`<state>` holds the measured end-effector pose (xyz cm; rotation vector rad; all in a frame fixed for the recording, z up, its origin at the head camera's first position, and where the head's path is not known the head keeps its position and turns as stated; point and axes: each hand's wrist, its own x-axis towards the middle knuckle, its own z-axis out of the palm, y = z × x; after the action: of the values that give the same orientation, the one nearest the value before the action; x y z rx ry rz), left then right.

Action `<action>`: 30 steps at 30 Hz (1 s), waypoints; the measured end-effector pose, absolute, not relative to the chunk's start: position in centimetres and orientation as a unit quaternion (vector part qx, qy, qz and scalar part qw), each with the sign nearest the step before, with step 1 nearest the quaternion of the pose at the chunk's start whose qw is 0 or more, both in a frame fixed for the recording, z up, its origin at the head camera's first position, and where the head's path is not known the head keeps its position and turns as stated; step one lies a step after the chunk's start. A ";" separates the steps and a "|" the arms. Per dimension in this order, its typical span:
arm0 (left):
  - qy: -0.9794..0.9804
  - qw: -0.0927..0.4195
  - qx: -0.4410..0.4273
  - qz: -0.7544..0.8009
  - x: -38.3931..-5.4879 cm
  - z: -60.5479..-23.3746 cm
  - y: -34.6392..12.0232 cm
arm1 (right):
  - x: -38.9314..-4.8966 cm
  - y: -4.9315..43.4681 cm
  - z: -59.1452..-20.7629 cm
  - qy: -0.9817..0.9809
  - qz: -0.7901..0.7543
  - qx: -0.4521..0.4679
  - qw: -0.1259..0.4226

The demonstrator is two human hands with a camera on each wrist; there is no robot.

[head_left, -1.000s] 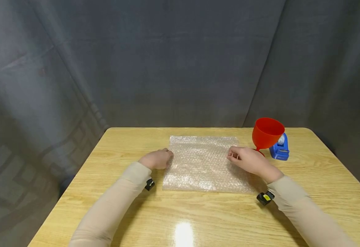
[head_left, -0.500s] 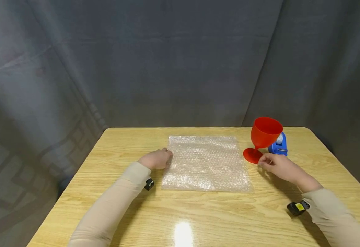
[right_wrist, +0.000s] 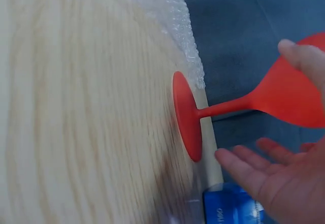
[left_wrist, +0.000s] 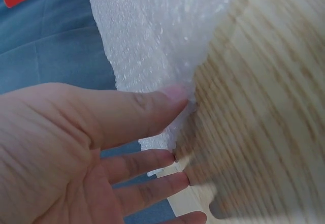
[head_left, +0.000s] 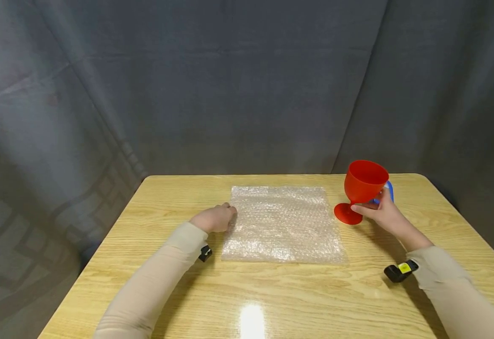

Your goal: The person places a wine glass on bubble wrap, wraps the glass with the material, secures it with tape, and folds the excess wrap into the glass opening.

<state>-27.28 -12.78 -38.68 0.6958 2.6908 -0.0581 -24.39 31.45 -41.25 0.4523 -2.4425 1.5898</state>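
A clear sheet of bubble wrap (head_left: 282, 226) lies flat on the wooden table. My left hand (head_left: 214, 218) is at its left edge; in the left wrist view the thumb (left_wrist: 147, 109) rests on the wrap's edge and the other visible fingers (left_wrist: 150, 191) extend toward the tabletop. A red goblet (head_left: 364, 182) stands upright right of the sheet. Around its stem and lower bowl is my right hand (head_left: 385, 212). In the right wrist view its thumb overlaps the goblet's bowl (right_wrist: 289, 94), while the fingers (right_wrist: 244, 170) are spread apart from the stem.
A blue tape dispenser (head_left: 390, 189) stands behind the goblet, mostly hidden by the right hand and bowl. The wooden table (head_left: 306, 301) reaches a dark grey curtain (head_left: 238, 94) at the back. Each wrist bears a small black camera (head_left: 399, 272).
My right hand has left the bubble wrap's right side and moved right, reaching around the goblet with its fingers spreading. My left hand has stayed in place.
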 end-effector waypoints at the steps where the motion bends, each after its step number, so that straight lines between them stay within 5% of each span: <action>1: 0.952 0.179 0.247 -0.023 -27.3 -38.7 -12.8 | -24.4 31.4 -41.2 -0.822 0.544 0.138 0.098; 7: 0.951 0.178 0.250 -0.026 -27.2 -38.7 -12.6 | -24.4 31.4 -40.9 -0.785 0.608 0.079 0.088; 17: 0.952 0.179 0.246 -0.027 -27.4 -38.9 -12.7 | -24.4 31.1 -40.8 -0.676 0.726 0.108 0.071; 30: 0.954 0.183 0.236 -0.020 -27.4 -38.9 -12.7 | -24.1 31.5 -38.3 -0.703 0.690 0.125 0.119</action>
<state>-27.41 -12.68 -38.86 0.6651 2.6915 -0.0554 -24.15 31.50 -38.28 0.3641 -2.0545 2.0180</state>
